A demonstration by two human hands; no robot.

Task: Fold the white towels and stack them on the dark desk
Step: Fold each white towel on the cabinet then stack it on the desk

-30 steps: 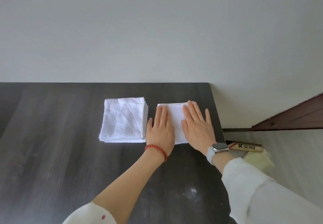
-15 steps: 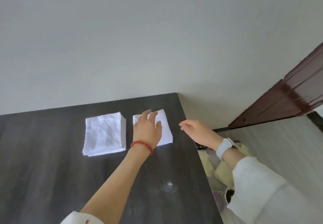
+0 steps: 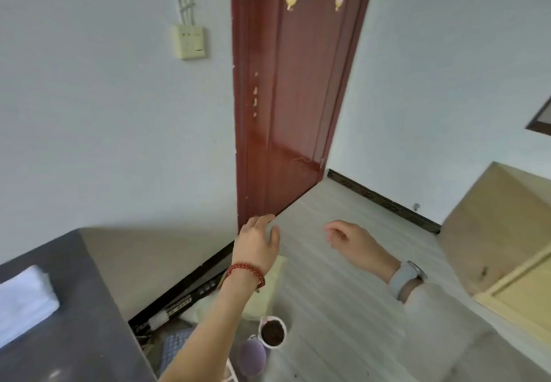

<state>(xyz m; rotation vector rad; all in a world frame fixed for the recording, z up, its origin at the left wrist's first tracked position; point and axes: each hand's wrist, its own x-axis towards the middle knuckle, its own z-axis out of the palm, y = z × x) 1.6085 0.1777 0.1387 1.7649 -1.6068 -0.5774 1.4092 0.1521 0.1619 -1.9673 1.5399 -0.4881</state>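
The dark desk (image 3: 74, 307) fills the lower left corner. A folded white towel (image 3: 24, 301) lies on it at the left edge of the view, partly cut off. My left hand (image 3: 256, 247), with a red bead bracelet at the wrist, hovers in the air to the right of the desk, fingers relaxed and holding nothing. My right hand (image 3: 354, 244), with a grey watch on the wrist, hangs over the floor further right, fingers loosely curled and empty. The other towels are out of view.
A dark red door (image 3: 292, 98) stands ahead in the wall corner. A light wooden cabinet (image 3: 501, 232) is at the right. Beside the desk on the floor are a small pot of soil (image 3: 272, 332), a purple container (image 3: 253, 357) and pale yellow cushions (image 3: 268, 289).
The view has swung right, away from the desk toward the door and floor. Both hands left the folded towel and now hang in the air beyond the desk's right edge.
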